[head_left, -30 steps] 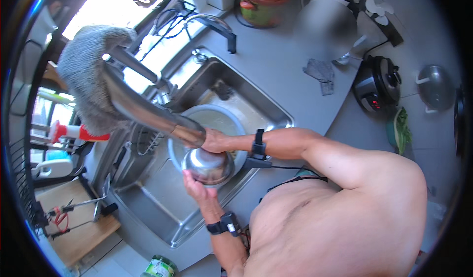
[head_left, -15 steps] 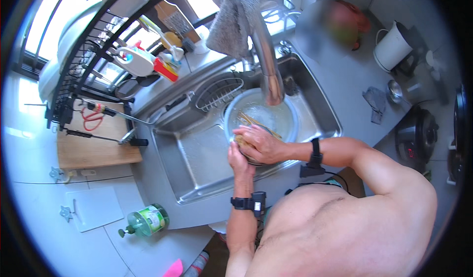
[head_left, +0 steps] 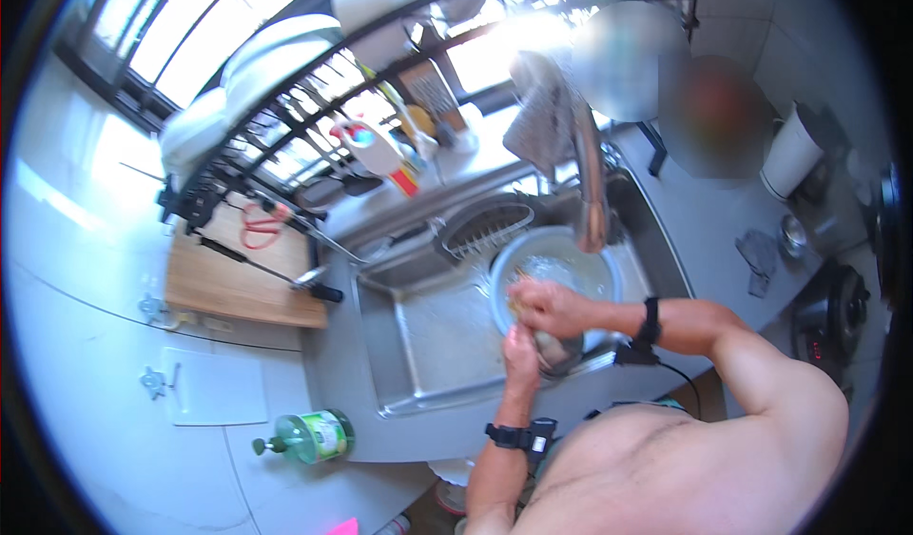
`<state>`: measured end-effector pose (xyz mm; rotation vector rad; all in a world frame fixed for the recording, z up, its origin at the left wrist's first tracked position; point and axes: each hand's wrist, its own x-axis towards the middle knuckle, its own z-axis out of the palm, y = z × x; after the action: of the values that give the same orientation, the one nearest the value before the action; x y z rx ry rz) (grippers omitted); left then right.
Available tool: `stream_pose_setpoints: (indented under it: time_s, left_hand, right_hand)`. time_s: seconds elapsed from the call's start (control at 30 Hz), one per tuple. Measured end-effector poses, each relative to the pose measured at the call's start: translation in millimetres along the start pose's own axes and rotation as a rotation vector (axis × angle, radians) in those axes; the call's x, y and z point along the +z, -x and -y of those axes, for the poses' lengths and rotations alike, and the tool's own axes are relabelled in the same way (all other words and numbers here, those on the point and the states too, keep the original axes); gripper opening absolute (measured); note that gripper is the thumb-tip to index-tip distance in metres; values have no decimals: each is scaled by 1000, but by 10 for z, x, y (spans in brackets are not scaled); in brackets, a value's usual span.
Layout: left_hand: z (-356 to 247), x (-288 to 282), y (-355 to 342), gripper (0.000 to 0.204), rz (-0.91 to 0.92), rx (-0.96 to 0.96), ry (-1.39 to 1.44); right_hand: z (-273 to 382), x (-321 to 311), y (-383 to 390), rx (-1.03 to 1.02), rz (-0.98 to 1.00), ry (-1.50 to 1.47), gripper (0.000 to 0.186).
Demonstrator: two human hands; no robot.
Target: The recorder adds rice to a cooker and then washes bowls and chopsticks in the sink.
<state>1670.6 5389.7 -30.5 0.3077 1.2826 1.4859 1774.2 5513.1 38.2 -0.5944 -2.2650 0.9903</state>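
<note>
Over the near side of a pale blue basin (head_left: 498,297) in the sink, my hands work close together. My left hand (head_left: 521,354) is closed on the edge of a bowl (head_left: 559,352), which is tilted and partly covered by my hands. Above it, my right hand (head_left: 553,309) is curled round a small yellowish sponge (head_left: 515,301); only a bit of it shows by the fingertips. Water with some foam (head_left: 566,267) lies in the basin, below the metal faucet (head_left: 592,216).
The steel sink (head_left: 428,330) surrounds the basin, with a wire caddy (head_left: 490,231) at its back. A dish rack (head_left: 276,121) stands behind. On the left are a wooden board (head_left: 242,278) and a green pump bottle (head_left: 309,437). A grey cloth (head_left: 756,261) and a ladle (head_left: 791,235) lie right.
The whole view has shifted, so the sink sits farther right and lower. My right fingers are more curled, and more of the bowl shows below them. The chopsticks in the basin are now mostly hidden.
</note>
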Motion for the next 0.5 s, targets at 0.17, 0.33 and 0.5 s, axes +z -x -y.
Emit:
stream_pose_setpoints:
  time_s: [0.17,0.33,0.5]
  left_hand:
    - [-229,52,110,31,84,60,-155]
    - [-338,193,111,28,127,71,-85]
    - [-449,278,133,29,147,6,-45]
  right_hand:
    - [-351,-261,-22,283,159,-262,24]
    - [64,-154,52,71,-59,-163,26]
    - [-374,-354,-22,542,142,-438,30]
